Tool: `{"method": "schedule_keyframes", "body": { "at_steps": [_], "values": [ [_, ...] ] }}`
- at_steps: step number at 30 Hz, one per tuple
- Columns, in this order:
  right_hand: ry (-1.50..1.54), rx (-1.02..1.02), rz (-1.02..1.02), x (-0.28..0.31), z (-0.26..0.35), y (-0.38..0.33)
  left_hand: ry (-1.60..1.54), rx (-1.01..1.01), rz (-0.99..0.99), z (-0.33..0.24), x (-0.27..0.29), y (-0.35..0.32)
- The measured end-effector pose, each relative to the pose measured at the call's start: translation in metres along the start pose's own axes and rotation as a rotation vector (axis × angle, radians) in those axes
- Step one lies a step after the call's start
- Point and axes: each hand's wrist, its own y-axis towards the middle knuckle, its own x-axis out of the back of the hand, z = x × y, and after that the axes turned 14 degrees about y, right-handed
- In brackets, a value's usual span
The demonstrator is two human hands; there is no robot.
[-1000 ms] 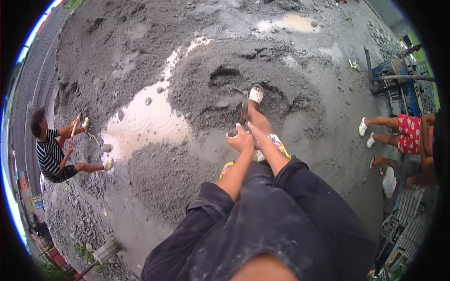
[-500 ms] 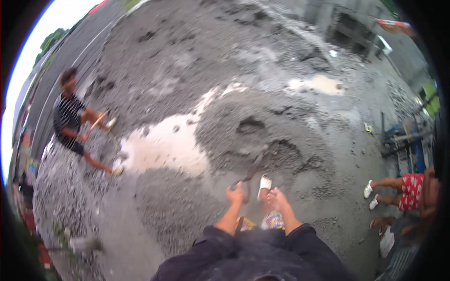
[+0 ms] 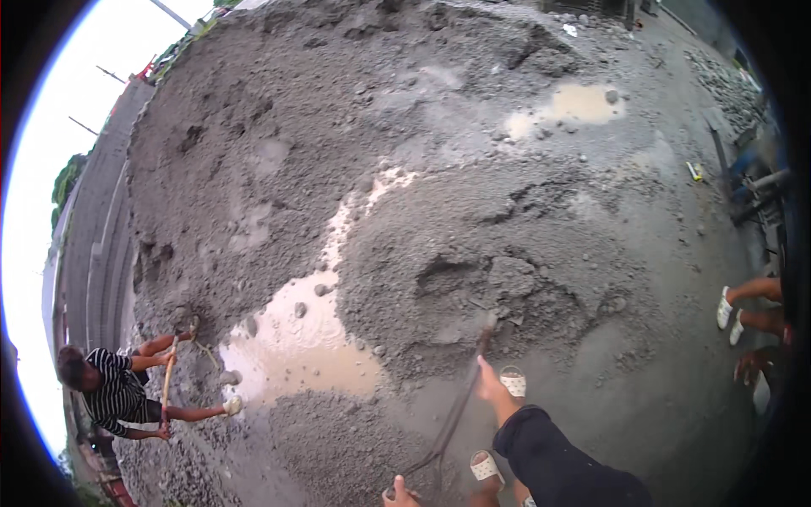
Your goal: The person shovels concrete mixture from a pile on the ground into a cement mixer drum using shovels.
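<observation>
A long-handled shovel (image 3: pixel 460 404) slants from the lower middle up into a hollow in a mound of wet grey mix (image 3: pixel 397 253). My right hand (image 3: pixel 492 384) is closed round its shaft, low down toward the blade. At the forked grip end, by the lower edge, my left hand (image 3: pixel 400 495) is closed on the handle, its thumb raised. The blade itself is hidden in the mix, where a thick lump (image 3: pixel 512 277) stands up in front of it. My feet in white dotted clogs (image 3: pixel 487 466) are just right of the shaft.
Murky puddles (image 3: pixel 296 338) lie left of the mound and beyond it. At the left a person in a striped shirt (image 3: pixel 118 389) bends over a long wooden-handled tool (image 3: pixel 169 376). Another person's legs (image 3: pixel 756 291) and some blue-and-grey equipment (image 3: pixel 760 182) are at the right edge.
My right hand, apart from the shovel before, now grips its shaft. My left hand and the handle end sit lower in view. The striped-shirt person has bent down with both hands on the tool.
</observation>
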Motion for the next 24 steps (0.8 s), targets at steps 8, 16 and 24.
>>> {"method": "schedule_keyframes", "body": {
  "at_steps": [8,16,24],
  "values": [
    [-0.167,0.022,-0.133,0.008,-0.056,0.079,0.031,-0.009,-0.020,0.053,0.036,0.024],
    [-0.065,0.120,-0.207,0.101,-0.103,0.029,-0.005,0.095,0.109,0.066,0.096,0.042],
    [0.155,0.407,0.026,0.078,-0.284,-0.144,0.050,0.020,0.257,0.091,0.322,0.121]
  ]
}}
